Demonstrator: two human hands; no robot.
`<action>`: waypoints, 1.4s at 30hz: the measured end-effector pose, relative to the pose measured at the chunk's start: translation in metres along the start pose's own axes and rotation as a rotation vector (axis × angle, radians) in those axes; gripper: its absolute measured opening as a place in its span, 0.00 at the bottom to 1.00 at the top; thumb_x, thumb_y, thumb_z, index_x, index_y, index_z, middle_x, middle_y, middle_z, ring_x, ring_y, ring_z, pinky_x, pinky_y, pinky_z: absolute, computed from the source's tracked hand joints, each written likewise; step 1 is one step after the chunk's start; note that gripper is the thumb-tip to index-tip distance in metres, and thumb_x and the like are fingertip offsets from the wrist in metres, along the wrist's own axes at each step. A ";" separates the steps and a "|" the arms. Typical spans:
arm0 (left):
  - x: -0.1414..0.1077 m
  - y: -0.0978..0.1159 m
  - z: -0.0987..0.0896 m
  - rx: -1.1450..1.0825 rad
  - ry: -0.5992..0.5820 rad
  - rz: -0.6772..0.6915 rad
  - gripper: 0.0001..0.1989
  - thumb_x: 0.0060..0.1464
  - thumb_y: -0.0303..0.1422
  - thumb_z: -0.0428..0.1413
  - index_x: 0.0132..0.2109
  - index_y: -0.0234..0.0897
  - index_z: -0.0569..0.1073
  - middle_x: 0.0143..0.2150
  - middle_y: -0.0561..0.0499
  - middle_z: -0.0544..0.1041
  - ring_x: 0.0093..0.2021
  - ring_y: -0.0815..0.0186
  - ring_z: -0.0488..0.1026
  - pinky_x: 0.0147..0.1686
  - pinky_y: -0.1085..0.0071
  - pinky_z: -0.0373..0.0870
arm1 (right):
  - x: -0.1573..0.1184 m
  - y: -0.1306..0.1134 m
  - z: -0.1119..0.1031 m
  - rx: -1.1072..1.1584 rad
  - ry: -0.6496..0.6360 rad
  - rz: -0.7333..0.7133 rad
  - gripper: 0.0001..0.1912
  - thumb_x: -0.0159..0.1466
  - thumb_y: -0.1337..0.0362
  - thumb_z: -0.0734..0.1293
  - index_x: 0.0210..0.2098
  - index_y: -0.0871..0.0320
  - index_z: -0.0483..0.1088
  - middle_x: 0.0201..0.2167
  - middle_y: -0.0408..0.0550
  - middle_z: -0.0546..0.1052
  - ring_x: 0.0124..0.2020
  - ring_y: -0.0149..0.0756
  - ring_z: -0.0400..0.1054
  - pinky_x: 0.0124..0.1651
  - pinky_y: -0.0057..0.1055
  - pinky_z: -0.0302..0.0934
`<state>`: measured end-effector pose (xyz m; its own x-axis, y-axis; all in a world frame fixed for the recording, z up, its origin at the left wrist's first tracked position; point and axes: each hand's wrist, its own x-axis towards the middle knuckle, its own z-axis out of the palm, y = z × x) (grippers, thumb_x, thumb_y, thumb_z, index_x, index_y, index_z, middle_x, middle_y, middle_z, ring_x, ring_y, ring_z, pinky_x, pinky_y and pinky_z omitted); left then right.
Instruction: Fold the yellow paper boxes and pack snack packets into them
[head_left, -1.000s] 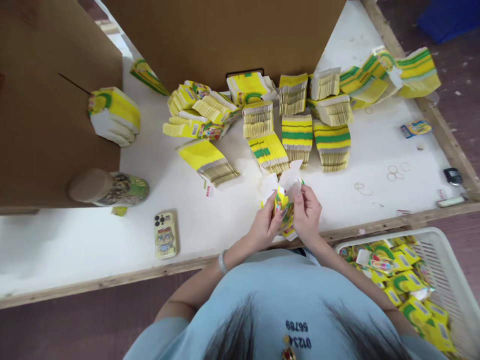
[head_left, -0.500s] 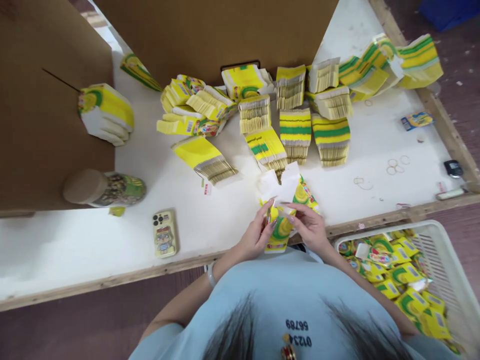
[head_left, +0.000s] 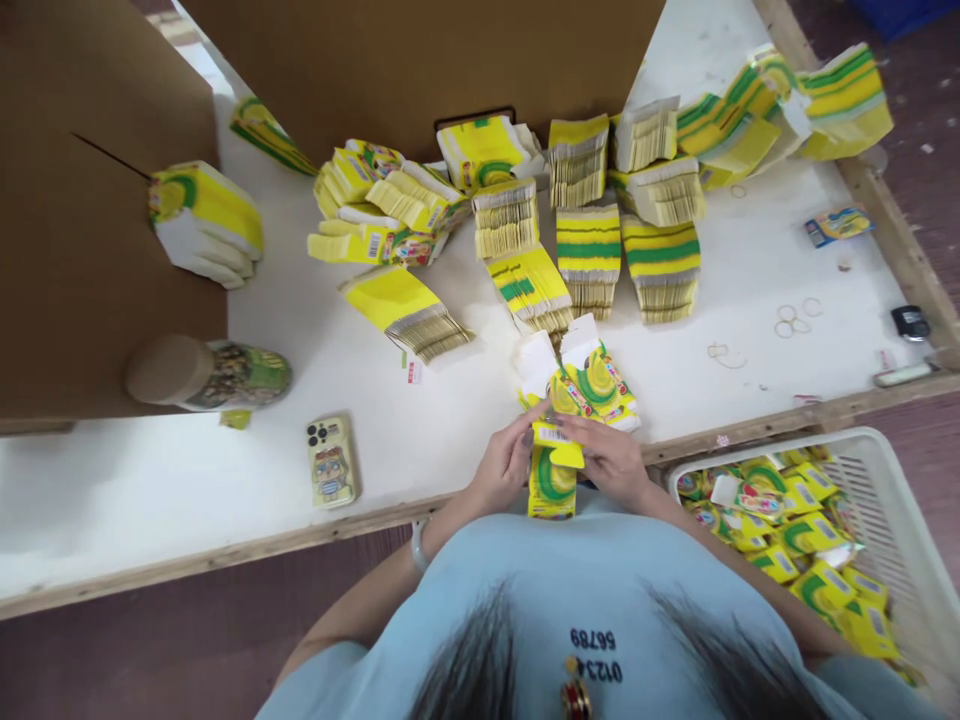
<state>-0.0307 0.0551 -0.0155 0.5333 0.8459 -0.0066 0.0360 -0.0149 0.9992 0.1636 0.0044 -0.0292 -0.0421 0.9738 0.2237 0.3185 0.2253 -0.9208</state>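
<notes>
A small yellow box (head_left: 553, 480) sits at the lower centre of the frame, between the two hands at the table's near edge, its barcode flap (head_left: 553, 434) turned up with a yellow tab sticking out, so this end looks not yet closed. The left hand (head_left: 508, 462) is nearly closed, fingertips gripping the box's left side; the right hand (head_left: 613, 462) is half curled, its fingertips lying on the flap, though its thumb is hard to make out. Half a second ago white inside card showed between the fingers; now the printed barcode side faces up there. Just beyond lie more yellow boxes (head_left: 598, 382) with white flaps raised. Made-up boxes (head_left: 814, 565) already fill much of the white basket (head_left: 862, 485) at lower right, while many stacks of flat cartons (head_left: 660, 265) across the upper middle of the table (head_left: 442, 430) appear left to fold.
</notes>
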 end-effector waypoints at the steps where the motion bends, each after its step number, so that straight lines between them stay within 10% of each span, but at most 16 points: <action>1: 0.000 0.001 -0.001 0.008 0.004 -0.008 0.26 0.72 0.48 0.43 0.63 0.40 0.73 0.53 0.40 0.82 0.52 0.56 0.81 0.54 0.59 0.77 | 0.000 -0.001 -0.004 0.003 -0.058 -0.024 0.23 0.66 0.43 0.68 0.51 0.51 0.80 0.52 0.56 0.83 0.54 0.47 0.78 0.57 0.47 0.74; 10: 0.003 0.006 -0.003 0.035 0.022 -0.092 0.23 0.68 0.45 0.51 0.61 0.37 0.76 0.56 0.40 0.82 0.51 0.57 0.82 0.53 0.60 0.80 | 0.013 -0.026 -0.001 0.569 -0.205 0.547 0.23 0.62 0.58 0.74 0.56 0.54 0.70 0.44 0.50 0.83 0.42 0.38 0.81 0.44 0.36 0.77; 23: 0.001 0.003 -0.002 0.075 0.061 -0.054 0.21 0.70 0.42 0.49 0.60 0.40 0.77 0.53 0.41 0.83 0.50 0.54 0.83 0.50 0.59 0.81 | 0.020 -0.026 -0.005 0.600 -0.222 0.539 0.25 0.61 0.59 0.74 0.56 0.53 0.71 0.46 0.50 0.82 0.43 0.36 0.80 0.46 0.36 0.77; 29: -0.001 0.002 -0.005 0.060 0.013 -0.082 0.25 0.71 0.44 0.45 0.66 0.38 0.72 0.56 0.40 0.82 0.50 0.58 0.81 0.54 0.60 0.77 | 0.024 -0.028 -0.023 0.801 -0.433 0.621 0.28 0.63 0.53 0.75 0.60 0.52 0.72 0.50 0.49 0.82 0.41 0.34 0.80 0.47 0.38 0.77; 34: 0.008 -0.001 -0.007 0.208 0.010 0.070 0.24 0.72 0.41 0.42 0.69 0.41 0.67 0.55 0.42 0.81 0.49 0.59 0.79 0.52 0.62 0.75 | 0.025 -0.025 -0.011 0.687 -0.239 0.579 0.22 0.65 0.47 0.71 0.52 0.52 0.78 0.40 0.46 0.84 0.34 0.35 0.79 0.39 0.37 0.79; 37: 0.035 -0.007 -0.017 0.492 0.123 0.162 0.21 0.70 0.41 0.48 0.64 0.40 0.70 0.48 0.43 0.79 0.47 0.57 0.75 0.50 0.60 0.73 | 0.016 -0.023 -0.041 0.416 -0.122 0.492 0.21 0.68 0.47 0.68 0.51 0.54 0.78 0.41 0.48 0.84 0.34 0.36 0.79 0.38 0.34 0.77; 42: 0.102 -0.022 -0.037 0.826 0.282 0.062 0.31 0.54 0.47 0.67 0.57 0.32 0.70 0.49 0.39 0.74 0.52 0.51 0.71 0.53 0.55 0.69 | -0.062 0.006 -0.178 -0.392 -0.053 0.542 0.21 0.65 0.42 0.66 0.45 0.48 0.80 0.40 0.53 0.85 0.36 0.48 0.81 0.36 0.43 0.74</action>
<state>-0.0083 0.1609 -0.0369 0.3300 0.9294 0.1655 0.6729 -0.3546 0.6492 0.3371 -0.0601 0.0086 0.1774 0.9483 -0.2630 0.6280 -0.3148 -0.7117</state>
